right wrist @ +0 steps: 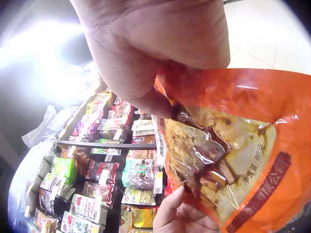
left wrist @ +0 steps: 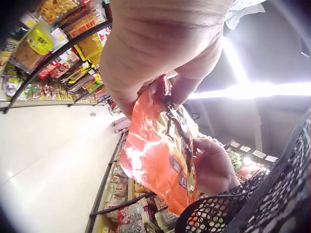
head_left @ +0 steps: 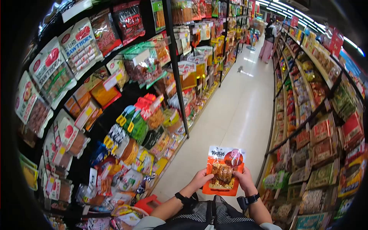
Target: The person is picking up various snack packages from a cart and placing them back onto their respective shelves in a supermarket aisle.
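Observation:
An orange snack pouch [head_left: 225,190] with a white top and a clear window is held up in front of the body. Brown pieces of food show through its window. My left hand [head_left: 200,179] pinches the pouch's left edge, thumb on the front. On the opposite edge, my right hand [head_left: 245,180] grips it the same way. In the left wrist view the pouch [left wrist: 155,160] is seen from its side, between both hands. The right wrist view shows the pouch's window [right wrist: 209,150] up close, with printed characters near the lower corner.
Shelves of hanging packets, such as a hawthorn bag [head_left: 80,48], line the left. Another packed rack [head_left: 318,142] runs along the right. A pale tiled floor [head_left: 230,96] stretches between them. A person [head_left: 267,40] stands far down the aisle. A red object [head_left: 148,204] sits low at left.

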